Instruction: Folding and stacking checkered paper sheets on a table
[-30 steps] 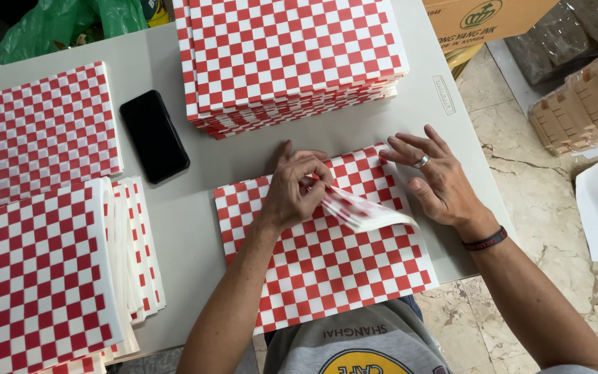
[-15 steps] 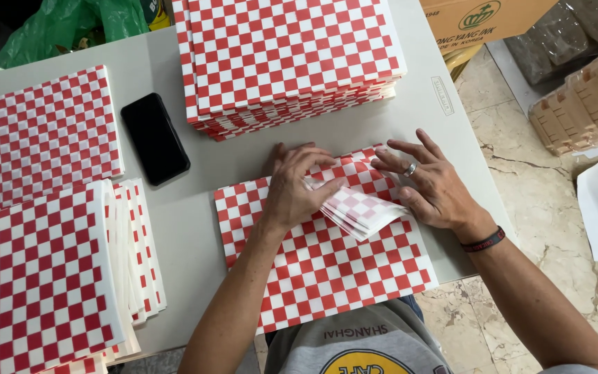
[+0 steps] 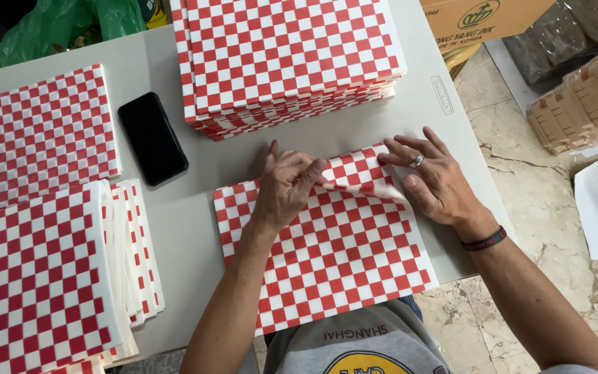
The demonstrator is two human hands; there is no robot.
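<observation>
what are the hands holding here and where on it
Both hands hold the red-and-white checkered sheet at its folded-over top edge: left hand pinches the fold's left end, right hand presses its right end.
</observation>
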